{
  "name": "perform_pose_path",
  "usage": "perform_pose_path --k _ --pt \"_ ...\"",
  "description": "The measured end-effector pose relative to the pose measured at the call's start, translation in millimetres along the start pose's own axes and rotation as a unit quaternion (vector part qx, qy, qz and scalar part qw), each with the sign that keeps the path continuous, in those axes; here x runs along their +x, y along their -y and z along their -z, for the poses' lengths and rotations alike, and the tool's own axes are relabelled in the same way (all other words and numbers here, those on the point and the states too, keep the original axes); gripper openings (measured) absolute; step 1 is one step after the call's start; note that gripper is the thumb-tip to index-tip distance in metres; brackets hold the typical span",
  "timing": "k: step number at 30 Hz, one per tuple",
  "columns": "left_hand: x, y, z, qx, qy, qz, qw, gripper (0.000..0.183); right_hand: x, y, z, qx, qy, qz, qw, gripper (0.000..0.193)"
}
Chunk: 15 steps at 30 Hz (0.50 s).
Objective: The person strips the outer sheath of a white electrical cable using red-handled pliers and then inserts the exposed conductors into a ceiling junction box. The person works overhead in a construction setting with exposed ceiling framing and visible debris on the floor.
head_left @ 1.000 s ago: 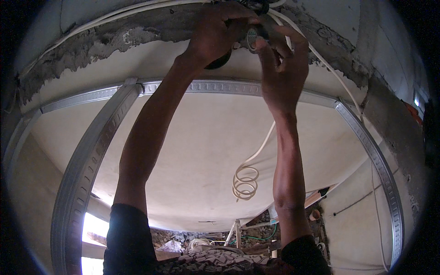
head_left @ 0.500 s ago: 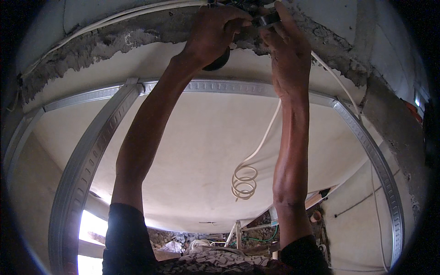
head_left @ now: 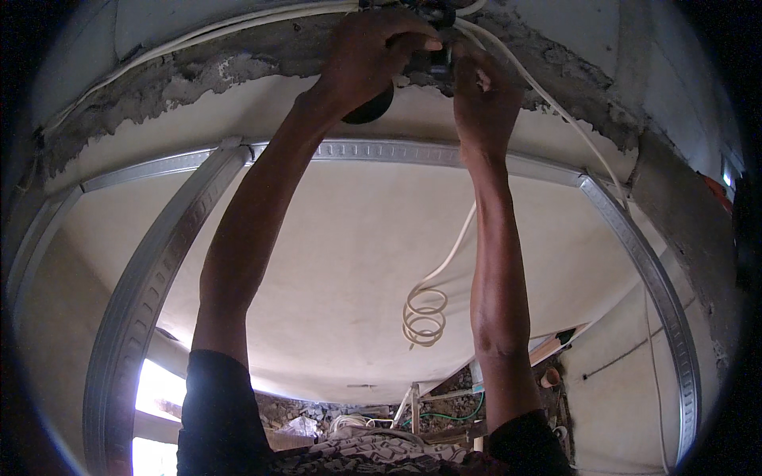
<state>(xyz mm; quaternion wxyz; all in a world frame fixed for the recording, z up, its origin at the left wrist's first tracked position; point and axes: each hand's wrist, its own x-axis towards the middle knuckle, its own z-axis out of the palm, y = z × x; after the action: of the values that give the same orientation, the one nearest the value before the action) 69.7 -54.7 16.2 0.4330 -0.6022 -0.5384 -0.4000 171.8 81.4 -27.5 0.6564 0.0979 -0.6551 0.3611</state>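
High at the top middle, both my hands work beside a dark cluster of cable ends (head_left: 432, 11) on the rough wall band. My left hand (head_left: 369, 55) is closed, thumb and forefinger pressed together; what they pinch is hidden. My right hand (head_left: 486, 103) has its fingers curled in toward a small shiny black thing, which looks like a roll of black tape (head_left: 440, 62), between the two hands. A round black object (head_left: 371, 107) shows partly below my left wrist. White cables (head_left: 230, 20) run in from the left, and another white cable (head_left: 556, 103) drops to the right.
Metal ceiling channels (head_left: 151, 278) frame the space left, across (head_left: 397, 149) and right (head_left: 655, 278). A coiled white cable (head_left: 423, 317) hangs before the pale panel (head_left: 341, 262). Far below lie rubble, a green cord (head_left: 452, 415) and a wooden stand (head_left: 414, 408).
My right hand has moved down and slightly left, its fingers curling in. The black roll has shifted lower and left with it, uncovering the white cable behind. My left hand stays nearly in place.
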Motion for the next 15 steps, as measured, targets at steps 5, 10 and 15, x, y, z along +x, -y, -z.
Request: perform_pose_path --k 5,10,15 --pt "10 -12 2 -0.104 0.045 0.005 0.993 0.007 3 1 -4 0.003 -0.017 0.054 0.998 0.018" --pt "12 -1 6 -0.287 0.103 0.102 0.947 0.010 -3 -3 -14 0.318 0.026 -0.105 0.942 0.029" --pt "14 1 14 -0.245 0.115 0.098 0.958 0.015 -8 -6 -18 0.520 0.092 -0.179 0.830 0.033"
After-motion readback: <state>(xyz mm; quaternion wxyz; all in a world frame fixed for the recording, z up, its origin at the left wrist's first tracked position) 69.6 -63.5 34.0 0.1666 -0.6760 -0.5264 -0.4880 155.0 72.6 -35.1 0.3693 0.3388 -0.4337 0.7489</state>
